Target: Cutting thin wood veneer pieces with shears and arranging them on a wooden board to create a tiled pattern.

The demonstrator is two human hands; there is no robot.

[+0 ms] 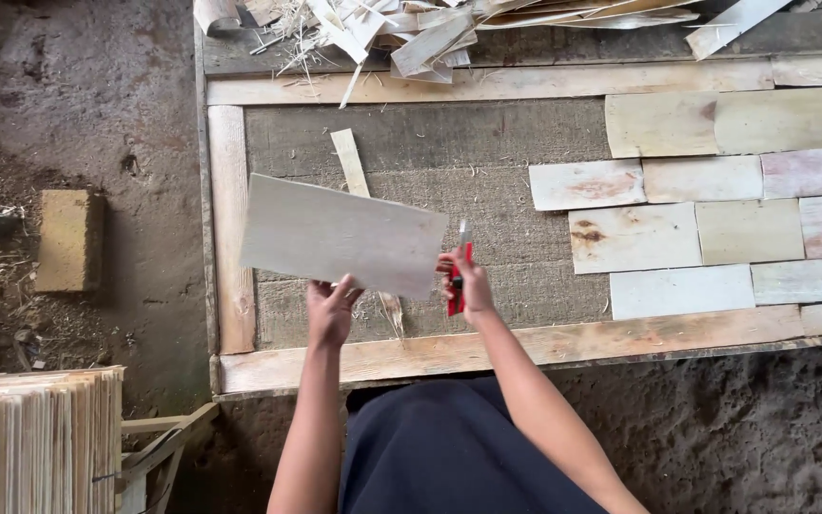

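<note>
Wooden veneer sheet (340, 236) is pinched at its lower edge by the left hand (331, 309) above the framed worktop (231, 228), the right hand (469, 284) clamps a red cutter (459, 278) beside it, with laid veneer pieces (706, 200) and offcuts (430, 29) beyond.

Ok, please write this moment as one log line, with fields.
left hand: holds wood sheet | right hand: holds red knife at sheet edge | frame: sheets laid on right side

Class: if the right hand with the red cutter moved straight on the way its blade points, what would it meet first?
Probably the right edge of the thin wooden sheet that the left hand holds; the right hand keeps the cutter beside it, depth unclear.
</note>
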